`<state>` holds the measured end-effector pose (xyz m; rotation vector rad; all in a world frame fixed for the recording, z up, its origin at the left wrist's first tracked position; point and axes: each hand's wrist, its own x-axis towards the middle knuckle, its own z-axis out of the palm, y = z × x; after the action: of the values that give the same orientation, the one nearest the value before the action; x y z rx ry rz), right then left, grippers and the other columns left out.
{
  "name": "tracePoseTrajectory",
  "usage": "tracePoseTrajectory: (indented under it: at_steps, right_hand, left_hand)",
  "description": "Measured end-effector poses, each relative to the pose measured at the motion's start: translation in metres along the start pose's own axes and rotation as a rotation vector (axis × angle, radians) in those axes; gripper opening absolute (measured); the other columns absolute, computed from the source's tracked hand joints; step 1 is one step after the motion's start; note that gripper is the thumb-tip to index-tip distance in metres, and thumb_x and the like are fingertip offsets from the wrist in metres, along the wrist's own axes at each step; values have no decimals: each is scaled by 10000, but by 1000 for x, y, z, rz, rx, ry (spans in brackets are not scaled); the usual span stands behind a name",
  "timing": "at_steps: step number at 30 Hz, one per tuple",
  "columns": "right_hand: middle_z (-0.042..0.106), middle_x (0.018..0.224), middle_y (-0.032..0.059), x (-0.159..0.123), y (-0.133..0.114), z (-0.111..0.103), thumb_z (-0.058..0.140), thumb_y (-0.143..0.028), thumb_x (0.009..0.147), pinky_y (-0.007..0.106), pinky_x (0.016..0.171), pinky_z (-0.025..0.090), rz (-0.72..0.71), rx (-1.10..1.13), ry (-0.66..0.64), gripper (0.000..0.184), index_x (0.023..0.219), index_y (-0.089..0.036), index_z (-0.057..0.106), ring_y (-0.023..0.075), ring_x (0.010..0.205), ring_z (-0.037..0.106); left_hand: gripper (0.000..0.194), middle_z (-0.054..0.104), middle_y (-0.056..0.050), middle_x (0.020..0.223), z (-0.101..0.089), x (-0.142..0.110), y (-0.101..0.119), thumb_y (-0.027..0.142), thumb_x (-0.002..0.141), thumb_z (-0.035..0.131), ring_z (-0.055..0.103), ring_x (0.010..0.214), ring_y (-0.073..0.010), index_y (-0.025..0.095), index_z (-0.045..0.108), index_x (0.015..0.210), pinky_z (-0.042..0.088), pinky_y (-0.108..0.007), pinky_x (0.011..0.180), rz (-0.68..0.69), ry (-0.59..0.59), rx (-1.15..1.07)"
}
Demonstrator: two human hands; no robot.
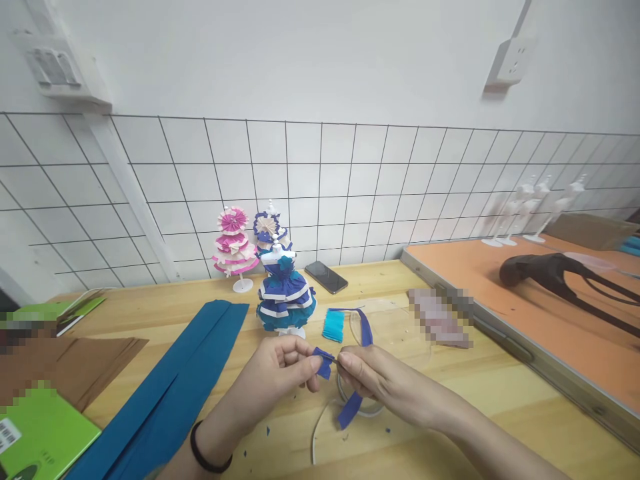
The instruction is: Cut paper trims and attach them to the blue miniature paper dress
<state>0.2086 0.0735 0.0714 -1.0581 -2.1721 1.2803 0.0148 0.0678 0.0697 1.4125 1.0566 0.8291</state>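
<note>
My left hand [287,367] pinches a small folded piece of dark blue crepe paper [324,363] between thumb and fingers. Closed close beside it, my right hand [375,377] has its thumb and fingertips at the paper's right edge. A thin dark thing shows at those fingertips, too small to name. Just beyond my hands stands a mini dress form [285,287] in a tiered blue and teal paper dress with white trim. A long dark blue paper strip [351,410] lies under my right hand. Near it is a pleated turquoise paper piece [333,325].
Behind stand a pink-dressed form [235,243] and a purple-dressed one [267,227]. A phone [327,277] lies near the wall. Teal crepe sheets [165,380] and brown paper [95,367] cover the left. A white cable [315,433] loops below my hands. A raised orange board [480,267] borders the right.
</note>
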Motion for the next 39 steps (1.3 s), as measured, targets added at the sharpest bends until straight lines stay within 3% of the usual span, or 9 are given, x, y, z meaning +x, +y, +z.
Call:
tracePoseTrajectory:
  at_steps: [4,10,39]
  right_hand:
    - [315,562,-57,1,1,1,184,-496,891,207,484,282,6,20,30,442,630,-183,356,83,506,308]
    - [306,567,-57,1,0,1,193,-496,889,210,485,275,3,19,14,437,620,-187,343,87,511,299]
    - [331,579,-52,-1,1,-1,195,-480,899,214,507,302,-7,-21,-15,432,622,-183,343,84,527,324]
  left_hand:
    - [201,618,-8,609,3,1,0,329,704,609,551,614,-134,151,596,796,418,-254,627,-1,-18,-40]
    - [179,578,6,574,5,1,-2,327,733,572,512,580,-120,151,594,704,394,-240,602,31,4,-34]
    - [158,607,1,569,3,2,-3,311,717,575,524,577,-123,160,599,679,380,-235,578,-26,-28,34]
